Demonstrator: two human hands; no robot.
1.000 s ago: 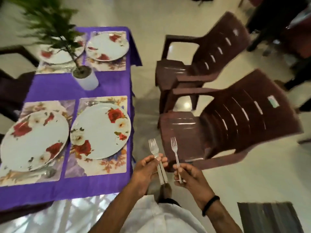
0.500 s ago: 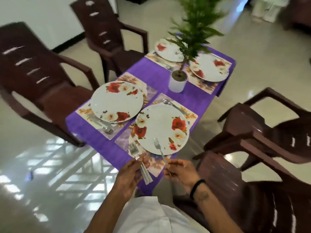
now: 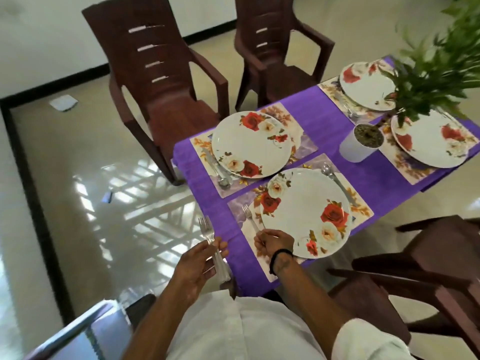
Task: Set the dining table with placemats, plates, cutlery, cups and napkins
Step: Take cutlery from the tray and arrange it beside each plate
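Pinching a single fork (image 3: 248,219) in my right hand (image 3: 274,241), I have its tines lying on the near placemat (image 3: 361,206), just at the nine o'clock edge of the near floral plate (image 3: 306,213). My right fingers (image 3: 262,236) are curled together on its handle. My left hand (image 3: 197,268) is off the counter (image 3: 324,126) at eight o'clock from that plate, its fingers clamped round a bundle of forks (image 3: 207,229) with the tines pointing up and away from me. At two o'clock of the near plate a spoon (image 3: 335,178) lies on the same placemat. The second plate (image 3: 250,145) sits at eleven o'clock on its own placemat (image 3: 301,136), with cutlery (image 3: 218,167) along its left rim. Farther off, at one o'clock, a potted plant (image 3: 361,144) in a white pot stands on the purple cloth, between the near settings and two more plates (image 3: 366,87) on mats. Two brown plastic chairs (image 3: 161,81) stand at the counter's far side, and another brown chair (image 3: 428,276) at four o'clock.
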